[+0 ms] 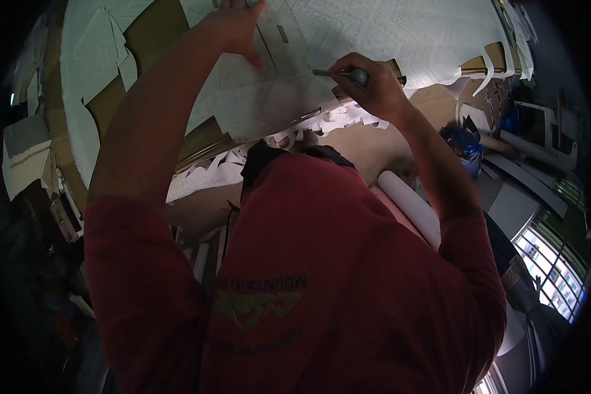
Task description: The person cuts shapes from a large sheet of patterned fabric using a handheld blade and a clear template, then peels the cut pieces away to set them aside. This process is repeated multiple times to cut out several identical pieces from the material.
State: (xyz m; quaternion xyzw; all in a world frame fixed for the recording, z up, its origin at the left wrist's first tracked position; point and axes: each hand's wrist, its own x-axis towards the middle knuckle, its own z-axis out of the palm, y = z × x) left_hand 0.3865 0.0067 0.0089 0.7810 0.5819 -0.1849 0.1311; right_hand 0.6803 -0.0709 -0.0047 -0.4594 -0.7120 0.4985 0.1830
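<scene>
Jutting leftward, a slim tool (pixel 321 72) lies gripped in the right fingers (pixel 347 62).

Only legible print I can see is on the red shirt (pixel 348 256), around 7 o'clock of the head view: MOUNTAIN in dark caps (pixel 264 283), upside down, next letters lost in shadow. Yellow-green mountain logo (pixel 259 307) at its 6 o'clock, peaks down. Curved line (pixel 262 344) under that looks like lettering, too dim to call.
</scene>
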